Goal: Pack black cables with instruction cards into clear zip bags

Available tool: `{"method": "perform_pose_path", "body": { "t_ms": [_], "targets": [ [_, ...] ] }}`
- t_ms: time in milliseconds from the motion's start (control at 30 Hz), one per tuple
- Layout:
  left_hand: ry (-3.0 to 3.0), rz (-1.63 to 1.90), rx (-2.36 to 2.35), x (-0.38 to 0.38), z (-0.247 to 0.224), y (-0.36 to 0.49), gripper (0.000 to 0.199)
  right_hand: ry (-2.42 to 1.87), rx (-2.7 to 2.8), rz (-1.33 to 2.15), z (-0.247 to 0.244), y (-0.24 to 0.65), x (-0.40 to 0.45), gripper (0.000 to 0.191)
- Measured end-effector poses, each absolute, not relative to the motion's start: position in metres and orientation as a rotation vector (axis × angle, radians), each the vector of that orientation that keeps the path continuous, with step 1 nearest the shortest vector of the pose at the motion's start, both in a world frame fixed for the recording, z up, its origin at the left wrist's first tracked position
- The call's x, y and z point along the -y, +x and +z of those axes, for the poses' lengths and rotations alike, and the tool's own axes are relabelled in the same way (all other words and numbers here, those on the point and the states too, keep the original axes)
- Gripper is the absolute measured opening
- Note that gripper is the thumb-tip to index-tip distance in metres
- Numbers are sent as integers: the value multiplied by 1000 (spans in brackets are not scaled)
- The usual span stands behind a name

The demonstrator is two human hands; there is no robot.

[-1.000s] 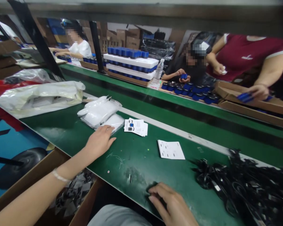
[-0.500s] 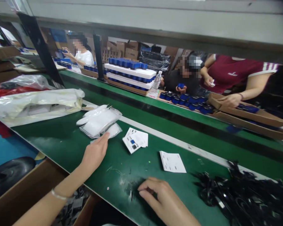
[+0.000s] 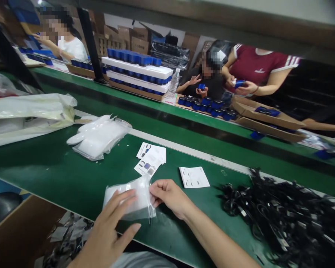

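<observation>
A clear zip bag with white contents (image 3: 141, 188) lies on the green table in front of me. My right hand (image 3: 167, 195) pinches the bag's right edge between thumb and fingers. From the left, my left hand (image 3: 114, 217) rests its outstretched fingertips on the bag, thumb spread apart. Just behind the bag are several printed cards (image 3: 152, 158), white with pictures of small devices. To their right sits a stack of folded white leaflets (image 3: 194, 176). More white-filled plastic bags (image 3: 100, 136) are piled further back on the left.
A heap of black cables (image 3: 284, 219) covers the table's right side. A large plastic sack (image 3: 30, 115) lies at the left. Below the front edge stands a cardboard box (image 3: 30, 227) with small packets. Across the belt, co-workers handle blue items beside foam trays (image 3: 139, 69) and a bottle (image 3: 173, 83).
One bag has come from the pile to the table before me. My left hand came back with it, and my right hand moved up and took its edge. The view shifted.
</observation>
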State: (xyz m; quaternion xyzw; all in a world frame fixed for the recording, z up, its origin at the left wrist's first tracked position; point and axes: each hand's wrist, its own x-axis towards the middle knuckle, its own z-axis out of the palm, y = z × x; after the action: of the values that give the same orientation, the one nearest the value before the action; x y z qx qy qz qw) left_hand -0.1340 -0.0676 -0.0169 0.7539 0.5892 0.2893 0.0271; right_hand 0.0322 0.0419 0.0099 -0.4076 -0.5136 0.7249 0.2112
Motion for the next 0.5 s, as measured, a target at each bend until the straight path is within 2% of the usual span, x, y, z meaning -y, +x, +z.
{"method": "perform_pose_path", "body": {
  "t_ms": [100,200,333,433,500],
  "targets": [
    [2061,925,-1930,59,6,-124,22,-1078,1433,2023,16,34,-34,42],
    [1959,848,-2019,47,22,-114,24,-1031,1522,1933,24,34,-26,33],
    [1986,812,-2056,40,28,-106,21,-1093,1886,1524,35,39,-17,24],
    [1971,864,-1969,42,29,-105,23,-1146,2101,1191,39,45,-14,23],
    [1873,932,-1894,44,31,-105,26,-1221,2136,1094,39,49,-15,25]
  ]
}}
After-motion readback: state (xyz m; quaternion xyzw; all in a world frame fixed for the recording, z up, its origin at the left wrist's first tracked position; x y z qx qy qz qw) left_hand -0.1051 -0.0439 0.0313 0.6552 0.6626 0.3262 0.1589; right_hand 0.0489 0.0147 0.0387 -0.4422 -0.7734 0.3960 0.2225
